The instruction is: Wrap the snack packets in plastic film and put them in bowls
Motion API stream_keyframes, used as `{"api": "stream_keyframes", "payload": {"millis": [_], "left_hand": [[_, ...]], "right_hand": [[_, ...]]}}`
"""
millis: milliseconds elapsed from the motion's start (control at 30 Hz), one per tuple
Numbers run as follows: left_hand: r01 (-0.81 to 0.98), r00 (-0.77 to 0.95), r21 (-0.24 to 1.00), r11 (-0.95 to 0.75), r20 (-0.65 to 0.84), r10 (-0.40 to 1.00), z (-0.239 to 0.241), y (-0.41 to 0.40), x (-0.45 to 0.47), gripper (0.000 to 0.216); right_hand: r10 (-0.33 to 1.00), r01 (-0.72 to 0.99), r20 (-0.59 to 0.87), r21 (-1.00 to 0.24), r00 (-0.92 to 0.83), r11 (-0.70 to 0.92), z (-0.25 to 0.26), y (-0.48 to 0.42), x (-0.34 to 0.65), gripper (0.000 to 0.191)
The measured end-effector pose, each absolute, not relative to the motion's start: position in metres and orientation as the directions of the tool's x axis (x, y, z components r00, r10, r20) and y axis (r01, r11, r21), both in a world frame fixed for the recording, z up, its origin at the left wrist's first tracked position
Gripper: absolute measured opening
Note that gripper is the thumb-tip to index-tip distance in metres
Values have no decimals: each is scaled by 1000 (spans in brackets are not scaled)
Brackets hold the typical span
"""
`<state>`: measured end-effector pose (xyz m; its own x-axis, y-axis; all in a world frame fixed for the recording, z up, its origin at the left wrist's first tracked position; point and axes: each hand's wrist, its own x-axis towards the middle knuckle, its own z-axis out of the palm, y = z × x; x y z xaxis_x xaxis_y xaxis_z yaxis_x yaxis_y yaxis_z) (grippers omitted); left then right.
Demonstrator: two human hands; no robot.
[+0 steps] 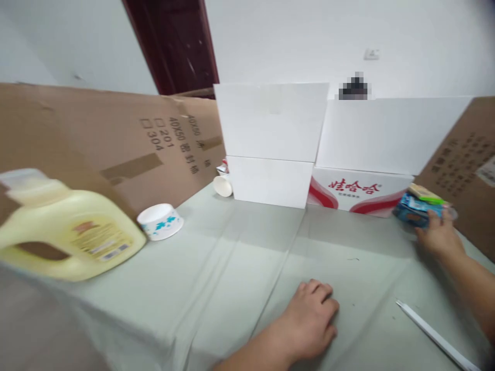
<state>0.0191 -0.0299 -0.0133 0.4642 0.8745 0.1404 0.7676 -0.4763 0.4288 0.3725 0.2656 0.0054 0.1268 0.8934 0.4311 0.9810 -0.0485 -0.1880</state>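
My left hand [311,319] rests palm down on the cloth-covered table, its fingers a little bent and apart, with nothing in it. At the far right, my right hand [443,237] has its fingers against a blue packet [415,208] and seems to grip it; the thumb side is partly blurred. A yellow and green pack [425,193] lies on top of the blue packet. Between my right forearm and my left hand lies a long thin white stick-like thing [433,332], slanting toward the front edge.
A pale yellow jug [88,226] lies at the left, beside a white paper bowl [160,221] with blue leaves. A white cup [223,186] lies on its side at the back. White panels [270,180], a red-lettered box [359,190] and brown cardboard [116,139] wall the table.
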Motion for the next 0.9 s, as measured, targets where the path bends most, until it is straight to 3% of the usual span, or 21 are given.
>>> {"api": "stream_keyframes", "payload": {"millis": [100,200,333,400,467,500,600,700,767,900], "left_hand": [[780,484,361,-511,169,859,-17,-28,18,30],[790,494,299,-535,205,845,-21,-24,21,32],[804,519,254,-538,143,843,-13,-27,27,34],[826,513,273,-493,-2,859,-1,-38,23,35],[817,515,369,-443,-121,849,15,-52,8,35],[773,514,464,-433,-60,856,22,-58,-5,33],[727,227,638,-255,127,966,41,-62,-61,27],[741,-174,670,-48,260,950,50,-30,-133,32],[761,-291,648,10,328,899,51,8,-179,41],[737,-428,665,119,323,844,54,90,-252,53]], "right_hand": [[831,975,555,-196,21,106,1,261,333,58],[750,872,619,-210,-232,443,2,238,258,41],[711,616,533,-386,-459,687,-4,184,130,27],[673,506,470,-444,-571,739,-12,155,73,24],[642,411,391,-528,-659,743,-21,130,29,23],[653,404,362,-561,-665,723,-26,120,13,22],[617,388,373,-527,-693,756,-40,99,-13,16],[528,345,425,-436,-735,832,-48,91,-16,13],[532,336,422,-454,-734,825,-48,89,-14,13],[561,320,393,-529,-729,786,-42,91,-12,13]]}}
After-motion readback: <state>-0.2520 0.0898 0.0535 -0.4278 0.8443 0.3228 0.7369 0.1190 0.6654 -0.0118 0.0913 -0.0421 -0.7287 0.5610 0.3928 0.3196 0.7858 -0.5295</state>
